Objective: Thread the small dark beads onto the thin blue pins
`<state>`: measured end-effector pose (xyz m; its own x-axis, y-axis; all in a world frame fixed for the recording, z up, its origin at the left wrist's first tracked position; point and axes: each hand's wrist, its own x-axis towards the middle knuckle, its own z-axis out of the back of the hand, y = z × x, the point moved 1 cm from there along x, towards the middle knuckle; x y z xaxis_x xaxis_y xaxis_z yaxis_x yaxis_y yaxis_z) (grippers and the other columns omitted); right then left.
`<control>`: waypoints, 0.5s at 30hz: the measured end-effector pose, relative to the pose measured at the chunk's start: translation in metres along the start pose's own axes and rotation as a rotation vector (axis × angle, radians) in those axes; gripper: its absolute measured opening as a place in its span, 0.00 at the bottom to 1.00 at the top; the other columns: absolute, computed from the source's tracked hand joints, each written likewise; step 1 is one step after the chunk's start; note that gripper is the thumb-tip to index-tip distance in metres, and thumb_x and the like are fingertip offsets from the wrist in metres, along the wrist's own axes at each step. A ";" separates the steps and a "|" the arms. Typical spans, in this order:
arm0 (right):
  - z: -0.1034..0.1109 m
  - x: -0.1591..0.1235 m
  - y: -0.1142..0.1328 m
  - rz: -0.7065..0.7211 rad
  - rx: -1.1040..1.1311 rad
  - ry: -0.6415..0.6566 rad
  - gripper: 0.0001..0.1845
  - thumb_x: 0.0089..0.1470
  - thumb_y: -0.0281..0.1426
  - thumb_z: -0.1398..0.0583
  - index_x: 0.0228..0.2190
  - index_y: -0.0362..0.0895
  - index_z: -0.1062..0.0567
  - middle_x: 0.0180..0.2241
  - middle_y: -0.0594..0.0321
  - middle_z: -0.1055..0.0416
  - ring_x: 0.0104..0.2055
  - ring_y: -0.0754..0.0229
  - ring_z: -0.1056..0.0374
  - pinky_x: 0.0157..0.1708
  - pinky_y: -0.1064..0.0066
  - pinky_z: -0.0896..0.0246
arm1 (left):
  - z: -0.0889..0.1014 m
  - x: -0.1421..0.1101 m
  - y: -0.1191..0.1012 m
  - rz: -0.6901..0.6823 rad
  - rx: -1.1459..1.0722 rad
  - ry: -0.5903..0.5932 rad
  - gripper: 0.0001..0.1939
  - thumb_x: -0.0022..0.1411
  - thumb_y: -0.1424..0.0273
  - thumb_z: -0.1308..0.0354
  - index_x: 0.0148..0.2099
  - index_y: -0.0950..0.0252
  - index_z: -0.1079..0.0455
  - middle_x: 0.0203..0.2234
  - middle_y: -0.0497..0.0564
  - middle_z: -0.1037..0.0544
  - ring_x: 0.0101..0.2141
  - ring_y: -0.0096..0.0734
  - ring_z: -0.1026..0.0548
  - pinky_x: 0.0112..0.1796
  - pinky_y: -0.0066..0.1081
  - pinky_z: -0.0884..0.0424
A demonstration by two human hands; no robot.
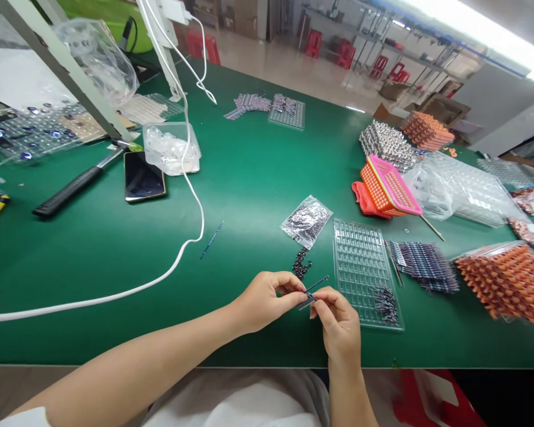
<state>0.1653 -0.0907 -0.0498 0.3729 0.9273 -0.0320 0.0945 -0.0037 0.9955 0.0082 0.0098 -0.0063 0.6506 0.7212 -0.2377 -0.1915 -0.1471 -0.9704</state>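
Note:
My left hand (267, 301) and my right hand (342, 323) meet at the front of the table, fingertips pinched together. Between them is a thin dark blue strip (317, 285), with a short flat dark piece by the fingertips; the fingers partly hide both. Just beyond lies a heap of small black parts (301, 264) at the mouth of a clear bag (308, 220) of similar parts. Right of my hands is a clear compartment tray (360, 267) with a pile of small dark pieces (385, 303) in its near right corner. A bundle of dark blue strips (423, 265) lies past the tray.
A single blue strip (212, 240) and a white cable (178, 258) lie on the green table at left. Beyond them are a phone (143, 177), a hammer (78, 184) and a plastic box (172, 166). Orange stacked pieces (507, 281) and a pink-topped basket (389, 187) stand at right.

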 end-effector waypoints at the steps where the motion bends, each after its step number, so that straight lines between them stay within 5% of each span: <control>1: 0.000 0.000 0.000 -0.002 -0.003 0.002 0.05 0.56 0.34 0.36 0.35 0.46 0.22 0.31 0.64 0.30 0.27 0.64 0.34 0.27 0.73 0.38 | 0.000 -0.001 -0.001 -0.012 0.023 -0.008 0.07 0.58 0.67 0.38 0.34 0.67 0.24 0.28 0.51 0.20 0.32 0.32 0.24 0.36 0.28 0.28; 15: -0.006 -0.002 0.017 -0.148 0.017 0.099 0.12 0.51 0.40 0.34 0.30 0.43 0.22 0.24 0.66 0.30 0.23 0.66 0.34 0.24 0.75 0.37 | 0.010 -0.005 -0.011 -0.071 0.121 0.181 0.11 0.63 0.64 0.44 0.33 0.64 0.28 0.27 0.48 0.24 0.32 0.33 0.28 0.36 0.28 0.32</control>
<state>0.1605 -0.0903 -0.0318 0.2610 0.9507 -0.1678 0.1577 0.1295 0.9790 -0.0002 0.0142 0.0059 0.7849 0.5919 -0.1831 -0.2197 -0.0104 -0.9755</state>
